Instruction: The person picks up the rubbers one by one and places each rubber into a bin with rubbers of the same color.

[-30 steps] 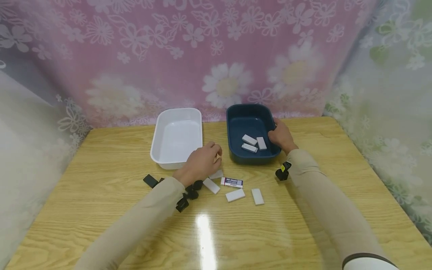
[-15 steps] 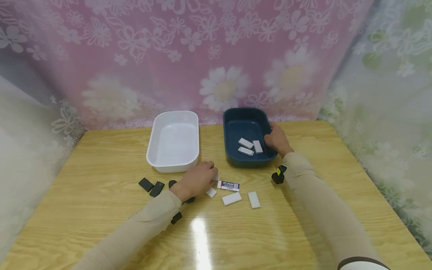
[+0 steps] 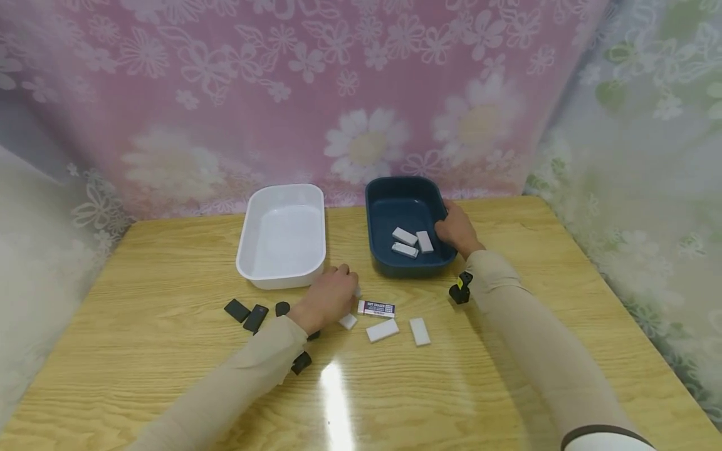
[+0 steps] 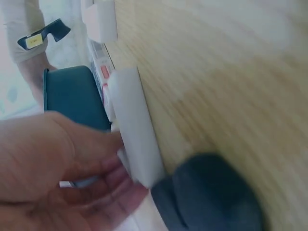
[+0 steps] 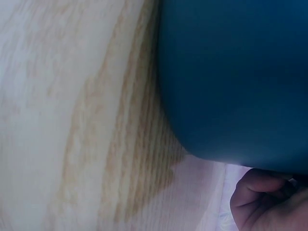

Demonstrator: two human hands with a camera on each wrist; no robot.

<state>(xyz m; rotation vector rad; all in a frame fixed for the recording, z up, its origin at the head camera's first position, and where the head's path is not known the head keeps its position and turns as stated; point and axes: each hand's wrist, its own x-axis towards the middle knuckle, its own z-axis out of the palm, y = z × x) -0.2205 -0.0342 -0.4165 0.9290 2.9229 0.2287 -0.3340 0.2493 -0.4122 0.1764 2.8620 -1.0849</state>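
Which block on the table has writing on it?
The white block with the dark printed band, just right of the left hand. The two white blocks lying nearer the person look plain on top.

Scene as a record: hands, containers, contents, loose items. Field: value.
left hand: at a white block mostly hidden by its fingers; grip unclear
right hand: holds the right wall of the blue tub
blue tub: on table, three white pieces inside
white tub: on table, left of blue tub
labelled eraser: on table, right of left hand
black blocks: two visible, on table, left of left hand
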